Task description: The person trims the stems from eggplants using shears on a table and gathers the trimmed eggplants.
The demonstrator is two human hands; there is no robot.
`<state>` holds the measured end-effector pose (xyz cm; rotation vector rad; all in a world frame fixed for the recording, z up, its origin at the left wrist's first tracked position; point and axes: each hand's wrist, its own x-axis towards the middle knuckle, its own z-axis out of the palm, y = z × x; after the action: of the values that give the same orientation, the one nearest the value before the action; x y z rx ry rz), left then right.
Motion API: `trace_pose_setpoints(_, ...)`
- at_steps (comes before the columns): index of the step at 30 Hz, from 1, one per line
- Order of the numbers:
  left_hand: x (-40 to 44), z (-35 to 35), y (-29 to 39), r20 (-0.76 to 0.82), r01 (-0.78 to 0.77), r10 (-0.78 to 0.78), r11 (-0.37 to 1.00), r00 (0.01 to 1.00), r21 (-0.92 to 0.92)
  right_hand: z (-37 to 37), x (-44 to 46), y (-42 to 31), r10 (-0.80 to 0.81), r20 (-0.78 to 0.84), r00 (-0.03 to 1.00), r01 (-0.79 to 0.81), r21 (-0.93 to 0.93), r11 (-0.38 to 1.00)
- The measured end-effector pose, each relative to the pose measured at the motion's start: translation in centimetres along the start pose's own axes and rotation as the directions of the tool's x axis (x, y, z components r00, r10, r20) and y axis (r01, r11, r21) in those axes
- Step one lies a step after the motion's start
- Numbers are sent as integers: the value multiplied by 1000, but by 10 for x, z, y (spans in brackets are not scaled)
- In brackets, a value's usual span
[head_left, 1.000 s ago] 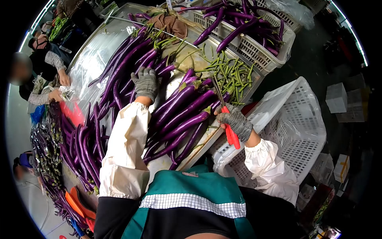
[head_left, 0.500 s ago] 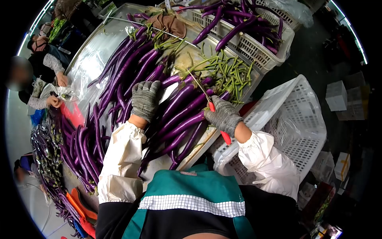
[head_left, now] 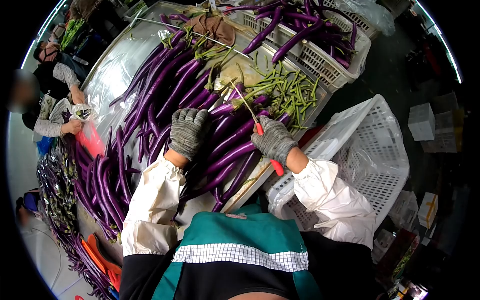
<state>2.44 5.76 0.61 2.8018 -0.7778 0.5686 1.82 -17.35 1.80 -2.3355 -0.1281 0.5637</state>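
Observation:
Long purple eggplants (head_left: 168, 82) with green stems lie in heaps on the metal table (head_left: 115, 75). My left hand (head_left: 188, 132), in a grey glove, is curled over the eggplants in the middle; an eggplant end shows at its right edge, but what its fingers hold is hidden. In my gloved right hand (head_left: 274, 140) are red-handled scissors (head_left: 276, 167), their blades pointing up and left over the eggplant stems. Cut green stem pieces (head_left: 292, 92) are scattered just beyond the right hand.
A white crate of eggplants (head_left: 325, 70) stands at the back right. Near my right arm is a white plastic-lined basket (head_left: 372, 155). Another person's hands (head_left: 75, 125) handle a clear bag at the left. A brown cloth (head_left: 212, 31) lies at the table's back.
My left hand has moved from the upper heap down toward me and now sits curled. My right hand has shifted left with the scissors, whose blades now point up-left over the stems.

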Motion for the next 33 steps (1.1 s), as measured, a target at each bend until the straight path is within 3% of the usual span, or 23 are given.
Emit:
trace_pose_setpoints(4,-1,7,-3,10,44,-44,998,999,-47,12,4,13,-7,-36,999,4,-63,998)
trace_pose_setpoints(9,2,12,-2,93,177,-172,983,981,-50,8,4,20,12,-101,995,-1,110,994)
trace_pose_setpoints(10,6,9,0,185,288,-282,958,941,-3,9,4,24,12,-100,995,-1,110,994)
trace_pose_setpoints(12,14,2,2,394,460,-460,882,796,101,10,4,31,65,-16,998,-56,323,945)
trace_pose_setpoints(13,17,2,-4,393,460,-461,882,796,101,8,2,33,63,-17,998,-55,323,945)
trace_pose_setpoints(15,21,2,-18,621,575,-416,815,665,-71,3,-6,32,51,71,996,-78,462,884)
trace_pose_setpoints(16,24,0,-20,638,615,-460,788,617,-26,-1,-11,27,64,120,991,-116,504,856)
trace_pose_setpoints(17,26,-3,-19,637,611,-457,791,620,-28,-3,-14,27,65,115,991,-114,505,855)
trace_pose_setpoints(19,24,-9,-15,514,501,-433,865,740,7,-5,-19,27,53,247,968,-217,705,675)
trace_pose_setpoints(21,19,-13,-12,536,495,-424,869,730,13,-7,-19,26,27,276,961,-215,680,701)
trace_pose_setpoints(24,11,-10,-11,502,398,-354,917,789,20,-6,-17,27,-27,313,949,-176,602,779)
trace_pose_setpoints(26,10,-11,-10,490,390,-344,921,801,10,1,-13,28,-81,164,983,13,383,924)
trace_pose_setpoints(33,2,-10,-15,445,313,-251,947,860,-69,0,-6,10,-21,185,982,-44,339,940)
